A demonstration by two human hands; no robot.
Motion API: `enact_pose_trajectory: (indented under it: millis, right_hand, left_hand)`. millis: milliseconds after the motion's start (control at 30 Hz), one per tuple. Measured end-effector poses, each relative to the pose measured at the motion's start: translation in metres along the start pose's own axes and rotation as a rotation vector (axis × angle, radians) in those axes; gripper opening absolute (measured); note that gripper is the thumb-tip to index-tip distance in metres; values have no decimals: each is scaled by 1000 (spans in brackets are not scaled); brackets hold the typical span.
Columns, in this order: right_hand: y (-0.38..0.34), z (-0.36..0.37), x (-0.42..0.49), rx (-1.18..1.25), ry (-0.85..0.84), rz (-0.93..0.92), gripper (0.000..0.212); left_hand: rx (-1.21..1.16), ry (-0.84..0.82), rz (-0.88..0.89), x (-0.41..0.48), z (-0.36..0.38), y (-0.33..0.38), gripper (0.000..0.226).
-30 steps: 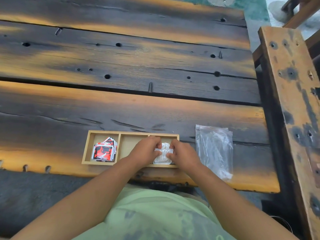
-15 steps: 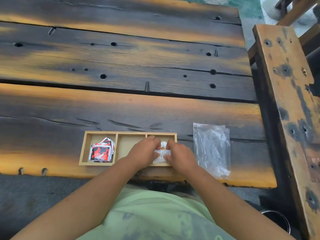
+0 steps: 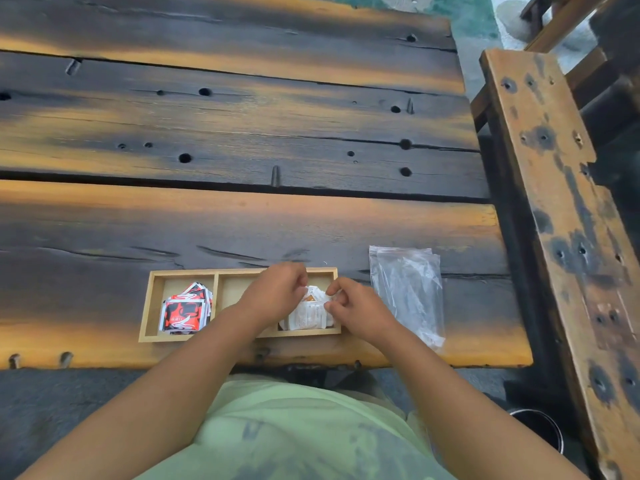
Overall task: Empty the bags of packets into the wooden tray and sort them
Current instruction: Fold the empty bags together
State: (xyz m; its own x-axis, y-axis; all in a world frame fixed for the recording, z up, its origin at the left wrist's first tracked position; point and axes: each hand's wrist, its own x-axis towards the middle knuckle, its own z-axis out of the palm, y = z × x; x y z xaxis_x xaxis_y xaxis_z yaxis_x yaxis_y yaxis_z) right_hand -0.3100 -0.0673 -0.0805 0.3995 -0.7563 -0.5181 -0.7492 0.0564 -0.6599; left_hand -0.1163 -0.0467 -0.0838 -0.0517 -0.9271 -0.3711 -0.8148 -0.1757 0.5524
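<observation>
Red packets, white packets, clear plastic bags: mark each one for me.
red packets point(image 3: 185, 311): head view, red-and-black face of the front packet.
white packets point(image 3: 308, 315): head view, printed face of the stack.
plastic bags point(image 3: 408, 289): head view, middle of the clear film.

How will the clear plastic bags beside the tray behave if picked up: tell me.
The clear plastic bags look thin and crinkled, so probably floppy and very light. Lying flat on the table, they would likely slide when pushed.
</observation>
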Motion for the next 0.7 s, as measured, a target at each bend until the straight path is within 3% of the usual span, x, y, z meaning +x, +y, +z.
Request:
enact_pose_trajectory:
  millis: [167,333,533,633,700]
  right_hand:
    - [22,-25,-4,101,87,81,1]
    - [45,-59,-11,210,209,161,6]
    - [82,-99,-29,255,415,227,6]
    - [102,-107,-34,182,506,308,12]
    - [116,-106,-34,137,481,373,21]
  left_hand:
    - [-32,-41,52,10,4,27,6]
    - [-81,-117,88,21,25,62,7]
    - [-160,-236,-60,35,52,97,35]
    - [-252,-261,-166,41,65,106,19]
    - [-308,-240,-224,44,75,111,23]
